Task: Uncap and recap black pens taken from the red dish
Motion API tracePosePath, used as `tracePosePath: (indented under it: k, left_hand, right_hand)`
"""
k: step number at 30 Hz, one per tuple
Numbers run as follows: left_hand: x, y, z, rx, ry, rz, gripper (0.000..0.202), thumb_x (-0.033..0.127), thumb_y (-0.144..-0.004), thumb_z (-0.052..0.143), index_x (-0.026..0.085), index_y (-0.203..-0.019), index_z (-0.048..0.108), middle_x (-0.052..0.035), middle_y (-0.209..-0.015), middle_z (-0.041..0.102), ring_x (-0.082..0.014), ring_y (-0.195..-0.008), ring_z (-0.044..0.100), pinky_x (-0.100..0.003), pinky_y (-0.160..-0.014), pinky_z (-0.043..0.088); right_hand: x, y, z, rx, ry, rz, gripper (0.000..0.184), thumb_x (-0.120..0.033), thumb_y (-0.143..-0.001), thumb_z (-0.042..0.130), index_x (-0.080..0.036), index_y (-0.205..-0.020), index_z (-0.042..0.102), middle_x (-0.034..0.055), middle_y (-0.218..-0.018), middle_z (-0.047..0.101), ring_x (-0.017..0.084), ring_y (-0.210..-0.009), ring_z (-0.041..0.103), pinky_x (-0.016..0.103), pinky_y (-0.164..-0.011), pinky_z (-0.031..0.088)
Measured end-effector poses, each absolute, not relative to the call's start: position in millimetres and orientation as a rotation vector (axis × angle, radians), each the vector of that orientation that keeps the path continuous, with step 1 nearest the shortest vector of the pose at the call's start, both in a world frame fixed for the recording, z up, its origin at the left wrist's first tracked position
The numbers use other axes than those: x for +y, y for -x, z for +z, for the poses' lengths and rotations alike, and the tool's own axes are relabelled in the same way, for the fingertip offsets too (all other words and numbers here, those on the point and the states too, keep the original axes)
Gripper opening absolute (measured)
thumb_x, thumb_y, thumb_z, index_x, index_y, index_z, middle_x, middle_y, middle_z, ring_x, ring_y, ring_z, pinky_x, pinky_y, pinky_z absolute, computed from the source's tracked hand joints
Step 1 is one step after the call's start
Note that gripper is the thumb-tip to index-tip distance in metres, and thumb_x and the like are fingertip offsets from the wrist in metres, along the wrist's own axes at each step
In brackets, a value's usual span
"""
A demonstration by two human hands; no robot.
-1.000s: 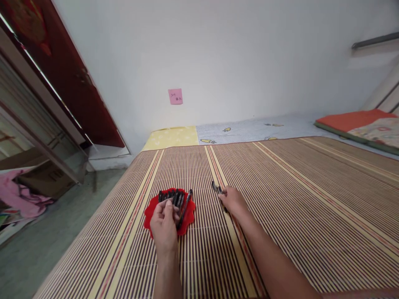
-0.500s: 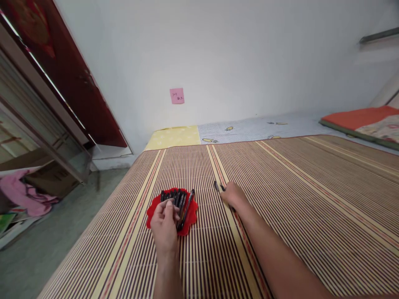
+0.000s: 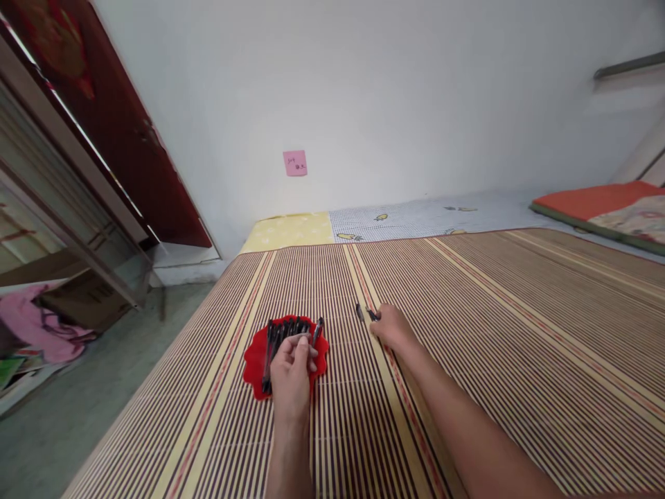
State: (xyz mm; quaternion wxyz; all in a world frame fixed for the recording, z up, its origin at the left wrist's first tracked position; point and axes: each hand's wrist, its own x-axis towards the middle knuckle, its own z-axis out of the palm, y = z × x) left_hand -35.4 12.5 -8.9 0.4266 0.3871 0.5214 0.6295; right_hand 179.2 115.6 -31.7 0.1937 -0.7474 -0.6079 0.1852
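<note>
A pink sticky note (image 3: 295,163) on the white wall (image 3: 415,104) carries a few small dark handwritten marks, possibly digits on its upper line, but they are too small and blurred to read, and no other writing shows anywhere in view.

My left hand (image 3: 292,367) rests over black pens (image 3: 280,334) on a red plate (image 3: 255,360); my right hand (image 3: 393,327) grips pens (image 3: 366,313) on the striped bamboo mat (image 3: 493,333).
</note>
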Motion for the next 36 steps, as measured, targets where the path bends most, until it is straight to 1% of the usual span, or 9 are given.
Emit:
tracePosePath:
  k: [6, 9, 11, 15, 19, 23, 28, 33, 36]
  left_hand:
    - [11.7, 32.3, -8.2, 1.289, -1.002, 1.515, 0.028, 0.043, -0.084, 0.066, 0.016, -0.091, 0.064, 0.0023, -0.067, 0.064, -0.0077, -0.053, 0.05, -0.02, -0.054, 0.041]
    - [11.1, 25.2, -7.4, 1.282, -1.005, 1.472, 0.029, 0.042, -0.081, 0.067, 0.016, -0.093, 0.065, 0.0012, -0.068, 0.064, -0.0089, -0.054, 0.052, -0.021, -0.055, 0.043]
    - [10.4, 16.6, -9.3, 1.263, -1.076, 1.38, 0.027, 0.041, -0.08, 0.066, 0.016, -0.087, 0.064, 0.0008, -0.066, 0.063, -0.0099, -0.052, 0.052, -0.022, -0.053, 0.043]
    - [8.2, -2.6, -21.1, 1.201, -1.266, 1.05, 0.023, 0.039, -0.082, 0.062, 0.018, -0.071, 0.058, 0.0012, -0.059, 0.059, -0.0111, -0.047, 0.051, -0.024, -0.048, 0.039]
    - [7.4, -12.5, -34.3, 1.227, -1.264, 1.024, 0.017, 0.034, -0.079, 0.063, 0.02, -0.071, 0.057, 0.0011, -0.062, 0.058, -0.0131, -0.051, 0.053, -0.025, -0.048, 0.042]
    - [8.8, -16.7, -40.9, 1.203, -1.213, 1.037, 0.015, 0.033, -0.075, 0.068, 0.019, -0.076, 0.061, 0.0036, -0.06, 0.055, -0.0124, -0.049, 0.05, -0.024, -0.046, 0.041]
    - [10.1, -22.4, -42.4, 1.128, -1.131, 1.048, 0.021, 0.034, -0.069, 0.072, 0.02, -0.07, 0.056, 0.0058, -0.055, 0.053, -0.0111, -0.044, 0.048, -0.024, -0.043, 0.041]
    - [9.3, -26.3, -40.3, 1.147, -1.131, 1.043, 0.021, 0.033, -0.07, 0.07, 0.021, -0.067, 0.053, 0.0074, -0.051, 0.051, -0.0093, -0.04, 0.044, -0.022, -0.041, 0.035]
    - [8.9, -26.9, -40.4, 1.168, -1.145, 1.062, 0.021, 0.032, -0.071, 0.068, 0.021, -0.066, 0.051, 0.0076, -0.051, 0.05, -0.0091, -0.041, 0.044, -0.021, -0.042, 0.034]
  right_hand:
    - [98.7, -173.5, -24.2, -1.659, 1.916, 0.661, 0.002, -0.017, -0.072, 0.063, -0.017, -0.074, 0.063, 0.0045, -0.071, 0.064, 0.017, -0.063, 0.061, 0.024, -0.052, 0.031]
    - [83.1, -165.2, -26.1, -1.667, 1.77, 0.77, 0.002, -0.02, -0.073, 0.061, -0.019, -0.074, 0.062, -0.0006, -0.065, 0.061, 0.015, -0.059, 0.059, 0.023, -0.051, 0.035]
    - [72.4, -161.3, -31.3, -1.623, 1.653, 0.859, 0.003, -0.019, -0.071, 0.06, -0.02, -0.074, 0.06, -0.0022, -0.063, 0.06, 0.014, -0.058, 0.058, 0.022, -0.051, 0.035]
    - [56.5, -159.4, -42.6, -1.46, 1.484, 1.013, 0.006, -0.018, -0.066, 0.06, -0.019, -0.072, 0.058, -0.0019, -0.063, 0.061, 0.014, -0.059, 0.059, 0.022, -0.053, 0.039]
    - [48.1, -157.4, -46.7, -1.267, 1.373, 1.243, 0.012, -0.02, -0.065, 0.06, -0.019, -0.077, 0.06, -0.0022, -0.064, 0.063, 0.015, -0.06, 0.061, 0.023, -0.055, 0.044]
    - [44.6, -151.6, -48.9, -1.131, 1.29, 1.401, 0.014, -0.023, -0.065, 0.062, -0.019, -0.078, 0.059, -0.0039, -0.06, 0.062, 0.014, -0.054, 0.059, 0.024, -0.052, 0.043]
    - [44.8, -147.2, -53.2, -1.084, 1.248, 1.4, 0.012, -0.021, -0.065, 0.063, -0.018, -0.077, 0.06, -0.0052, -0.058, 0.059, 0.012, -0.052, 0.056, 0.022, -0.05, 0.04]
    - [44.8, -147.9, -49.7, -1.047, 1.257, 1.349, 0.014, -0.021, -0.064, 0.063, -0.018, -0.076, 0.059, -0.0063, -0.056, 0.056, 0.011, -0.051, 0.053, 0.022, -0.049, 0.039]
    - [43.9, -149.2, -43.8, -1.063, 1.253, 1.334, 0.016, -0.024, -0.063, 0.065, -0.018, -0.076, 0.06, -0.0047, -0.059, 0.058, 0.012, -0.054, 0.054, 0.023, -0.052, 0.04]
